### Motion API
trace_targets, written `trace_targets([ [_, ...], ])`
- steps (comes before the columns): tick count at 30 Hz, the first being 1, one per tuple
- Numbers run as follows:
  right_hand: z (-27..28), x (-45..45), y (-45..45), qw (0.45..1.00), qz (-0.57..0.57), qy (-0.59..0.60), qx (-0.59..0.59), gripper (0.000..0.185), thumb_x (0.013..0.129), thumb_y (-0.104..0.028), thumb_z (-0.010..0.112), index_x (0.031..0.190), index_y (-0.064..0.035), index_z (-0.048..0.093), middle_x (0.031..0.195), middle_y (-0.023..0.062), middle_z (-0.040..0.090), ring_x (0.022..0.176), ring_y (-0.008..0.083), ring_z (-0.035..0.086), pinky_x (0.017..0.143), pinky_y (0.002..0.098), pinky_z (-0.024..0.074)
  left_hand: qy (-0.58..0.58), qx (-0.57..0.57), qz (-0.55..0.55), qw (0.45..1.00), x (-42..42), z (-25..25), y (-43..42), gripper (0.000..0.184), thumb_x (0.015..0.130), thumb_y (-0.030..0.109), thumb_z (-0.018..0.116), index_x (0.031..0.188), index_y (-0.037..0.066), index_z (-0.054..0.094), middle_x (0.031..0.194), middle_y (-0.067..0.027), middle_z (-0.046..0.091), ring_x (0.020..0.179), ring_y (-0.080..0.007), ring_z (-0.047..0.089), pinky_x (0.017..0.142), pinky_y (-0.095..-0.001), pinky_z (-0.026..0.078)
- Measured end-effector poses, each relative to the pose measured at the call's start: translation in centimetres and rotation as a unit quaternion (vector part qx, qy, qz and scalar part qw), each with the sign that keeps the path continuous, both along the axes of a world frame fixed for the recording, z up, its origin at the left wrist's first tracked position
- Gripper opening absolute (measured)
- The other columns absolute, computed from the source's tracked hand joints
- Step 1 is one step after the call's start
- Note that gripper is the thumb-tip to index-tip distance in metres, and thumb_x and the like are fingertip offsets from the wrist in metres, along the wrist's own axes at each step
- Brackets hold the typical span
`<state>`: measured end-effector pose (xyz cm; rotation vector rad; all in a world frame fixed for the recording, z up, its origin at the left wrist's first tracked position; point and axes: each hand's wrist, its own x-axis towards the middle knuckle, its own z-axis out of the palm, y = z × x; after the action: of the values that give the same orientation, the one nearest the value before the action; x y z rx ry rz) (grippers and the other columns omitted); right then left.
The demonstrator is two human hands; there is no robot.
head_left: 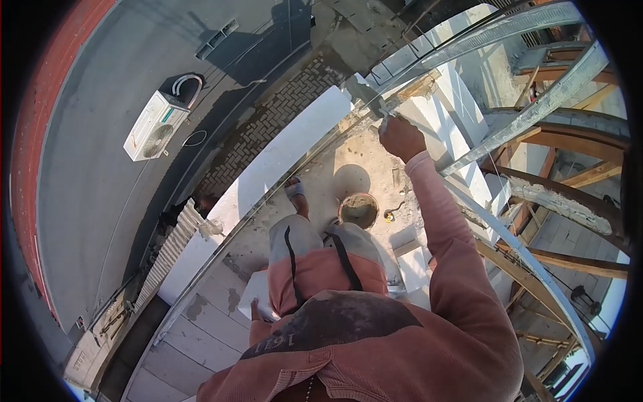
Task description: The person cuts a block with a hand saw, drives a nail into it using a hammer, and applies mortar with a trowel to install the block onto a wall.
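Trowel [364,92]: out at the far end of the right arm's reach, blade over the end of the low white block wall [268,164]; contact between blade and wall not clear.

Nearest, low in view: dusty pink long-sleeved top [462,301], dark patch across it. Left hand [255,310] down beside the body, at the edge of a white block [258,293]; mostly hidden, cannot tell if it grips or only rests. Past the knees, a round tub [340,210] of grey mortar [360,209] on the stained slab [321,174]; a small yellow item just beside it, too small to identify. Right hand [402,138] farther out, fingers wrapped round the trowel handle.

To the right, metal beams [522,124] and timbers. Beyond the wall, herringbone paving [261,130]; farther, an air-conditioner outdoor unit [155,127] on a grey wall [94,147].
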<state>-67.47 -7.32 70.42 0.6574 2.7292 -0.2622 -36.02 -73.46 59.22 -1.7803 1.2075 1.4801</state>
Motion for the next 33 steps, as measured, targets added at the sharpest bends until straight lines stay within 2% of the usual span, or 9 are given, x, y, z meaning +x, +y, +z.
trace_targets([
  [3, -0.8, -3.0, -2.6, 0.994, 0.056, -0.079, 0.051, 0.028, 0.086, -0.029, 0.06, 0.097, -0.0056, 0.07, 0.099, 0.0178, 0.07, 0.087, 0.0359, 0.073, 0.075, 0.0482, 0.0584, 0.002, 0.001, -0.004, 1.0, -1.3, 0.0, -0.5, 0.084, 0.075, 0.047, 0.079, 0.145, 0.014, 0.046, 0.133, -0.0076, 0.059, 0.118, -0.0301, 0.058, 0.096, -0.0484, 0.051],
  [7, 1.2, -1.1, -4.3, 0.996, 0.059, -0.062, 0.027, 0.022, 0.087, -0.021, 0.059, 0.094, -0.0033, 0.069, 0.099, 0.0171, 0.067, 0.084, 0.0353, 0.073, 0.071, 0.0462, 0.0586, -0.004, -0.008, -0.009, 1.0, -2.3, 1.0, -0.3, 0.085, 0.074, 0.047, 0.079, 0.145, 0.014, 0.046, 0.133, -0.0076, 0.058, 0.119, -0.0299, 0.058, 0.096, -0.0477, 0.05],
  [14, 3.4, 0.6, -3.8, 0.952, -0.167, 0.013, -0.255, 0.046, 0.094, -0.023, 0.054, 0.128, 0.0068, 0.046, 0.112, 0.0336, 0.052, 0.098, 0.054, 0.06, 0.086, 0.0539, 0.0529, -0.04, -0.041, -0.029, 0.998, -6.4, 4.9, 3.7, 0.086, 0.074, 0.048, 0.08, 0.145, 0.013, 0.045, 0.133, -0.0077, 0.058, 0.119, -0.0299, 0.058, 0.096, -0.0473, 0.05],
  [16, 0.2, -0.6, -4.5, 0.947, -0.163, 0.083, -0.264, 0.051, 0.094, -0.022, 0.054, 0.13, 0.0102, 0.04, 0.113, 0.0339, 0.046, 0.096, 0.056, 0.059, 0.088, 0.053, 0.0529, -0.049, -0.051, -0.039, 0.997, -7.5, 5.5, 5.0, 0.086, 0.074, 0.048, 0.08, 0.145, 0.013, 0.045, 0.133, -0.0078, 0.058, 0.119, -0.0299, 0.058, 0.096, -0.0472, 0.05],
  [18, -2.5, -2.6, -5.1, 0.943, -0.188, 0.042, -0.271, 0.055, 0.095, -0.023, 0.055, 0.133, 0.0128, 0.036, 0.112, 0.0346, 0.047, 0.094, 0.0545, 0.062, 0.083, 0.0551, 0.0551, -0.057, -0.06, -0.049, 0.995, -8.6, 6.5, 6.2, 0.087, 0.074, 0.048, 0.08, 0.145, 0.013, 0.045, 0.134, -0.0078, 0.058, 0.119, -0.0298, 0.058, 0.096, -0.0471, 0.05],
  [22, -8.9, -5.1, -5.7, 0.977, -0.027, -0.005, -0.211, 0.056, 0.094, -0.022, 0.057, 0.13, 0.0166, 0.039, 0.111, 0.0361, 0.051, 0.099, 0.0532, 0.062, 0.082, 0.0543, 0.0558, -0.068, -0.073, -0.066, 0.993, -10.1, 7.6, 8.3, 0.087, 0.074, 0.049, 0.08, 0.145, 0.013, 0.045, 0.134, -0.0079, 0.058, 0.12, -0.0298, 0.057, 0.097, -0.0468, 0.05],
  [26, -12.6, -4.2, -7.4, 0.975, 0.005, -0.037, -0.219, 0.057, 0.091, -0.025, 0.059, 0.125, 0.0177, 0.043, 0.119, 0.0345, 0.054, 0.103, 0.049, 0.064, 0.087, 0.0532, 0.0551, -0.074, -0.081, -0.074, 0.991, -10.6, 8.9, 9.0, 0.088, 0.074, 0.049, 0.08, 0.145, 0.012, 0.045, 0.134, -0.0079, 0.058, 0.12, -0.0298, 0.057, 0.097, -0.0466, 0.049],
  [30, -0.6, -3.9, -3.5, 0.947, -0.052, -0.048, -0.314, 0.052, 0.089, -0.021, 0.059, 0.127, 0.0138, 0.052, 0.114, 0.0335, 0.058, 0.111, 0.0507, 0.059, 0.093, 0.0504, 0.0518, -0.071, -0.083, -0.073, 0.991, -10.1, 9.1, 9.1, 0.088, 0.074, 0.05, 0.08, 0.146, 0.012, 0.045, 0.134, -0.008, 0.058, 0.12, -0.0297, 0.057, 0.097, -0.0463, 0.049],
  [33, 2.3, -1.4, -2.6, 0.93, -0.139, -0.043, -0.337, 0.052, 0.088, -0.022, 0.059, 0.128, 0.0111, 0.055, 0.117, 0.0325, 0.06, 0.113, 0.0446, 0.061, 0.097, 0.0488, 0.0497, -0.062, -0.084, -0.072, 0.992, -9.1, 9.3, 8.3, 0.089, 0.073, 0.05, 0.08, 0.146, 0.012, 0.045, 0.134, -0.0081, 0.057, 0.121, -0.0297, 0.057, 0.097, -0.0461, 0.049],
])
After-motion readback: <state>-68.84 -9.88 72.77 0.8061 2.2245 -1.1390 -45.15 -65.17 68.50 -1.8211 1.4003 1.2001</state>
